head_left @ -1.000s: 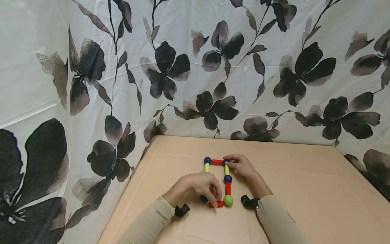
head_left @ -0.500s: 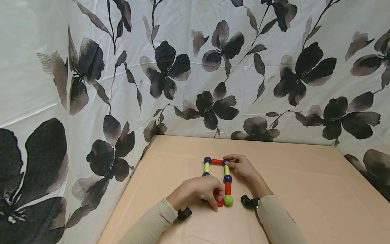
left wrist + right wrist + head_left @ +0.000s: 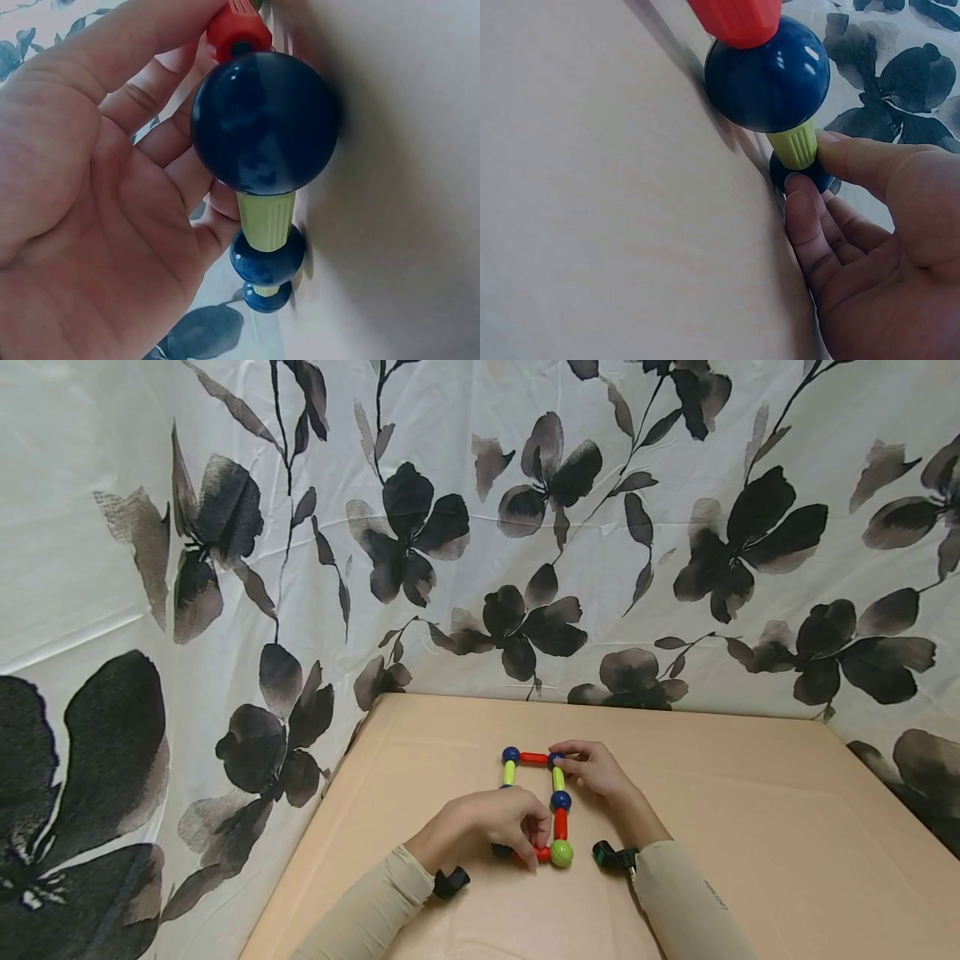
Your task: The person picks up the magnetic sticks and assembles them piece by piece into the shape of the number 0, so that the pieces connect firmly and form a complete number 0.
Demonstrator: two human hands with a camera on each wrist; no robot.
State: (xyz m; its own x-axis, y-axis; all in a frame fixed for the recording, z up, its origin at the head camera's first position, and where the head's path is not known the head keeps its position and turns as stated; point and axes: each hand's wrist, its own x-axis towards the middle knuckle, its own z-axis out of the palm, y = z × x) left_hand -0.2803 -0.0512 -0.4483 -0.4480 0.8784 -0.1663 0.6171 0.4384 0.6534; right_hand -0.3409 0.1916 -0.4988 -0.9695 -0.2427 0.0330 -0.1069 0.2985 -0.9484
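Note:
A rectangular frame of magnetic rods and balls lies on the table. My left hand (image 3: 498,822) pinches the red rod (image 3: 543,854) of its near side, between a blue ball (image 3: 264,124) and the green ball (image 3: 561,853) at the near right corner. In the left wrist view a yellow-green rod (image 3: 266,219) leads away from that blue ball. With thumb and fingers, my right hand (image 3: 596,770) grips the blue ball (image 3: 778,174) at the far right corner. Another blue ball (image 3: 560,800) sits midway along the right side. My left hand hides part of the left side.
The tan table (image 3: 750,810) extends on both sides of the frame. Behind it hangs a white cloth (image 3: 637,577) with dark flowers. Black wrist cameras show at both wrists, close to the tabletop.
The near red rod and green ball have shifted slightly away from me, with my left hand on the rod. My right hand has stayed at the far corner ball.

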